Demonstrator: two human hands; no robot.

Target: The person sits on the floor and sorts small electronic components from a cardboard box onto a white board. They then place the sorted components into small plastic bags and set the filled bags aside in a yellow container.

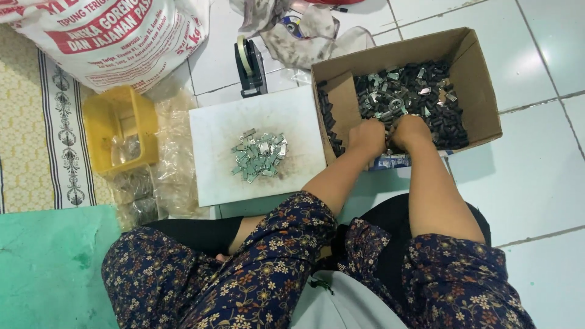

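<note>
Both my hands reach into a brown cardboard box point(481, 91) on the tiled floor, filled with several small black and silver metal parts point(408, 91). My left hand point(367, 136) and my right hand point(409, 131) sit side by side at the near edge of the pile, fingers curled down into the parts. What the fingers hold is hidden. To the left lies a white board point(213, 158) with a small heap of silver metal clips point(259, 156) in its middle.
A yellow plastic tub point(97, 122) and clear plastic bags point(167, 176) lie left of the board. A black tape dispenser point(250, 64) stands behind it, next to crumpled dirty cloth point(304, 36). A large printed sack point(109, 36) sits at top left, with a green mat point(49, 268) below.
</note>
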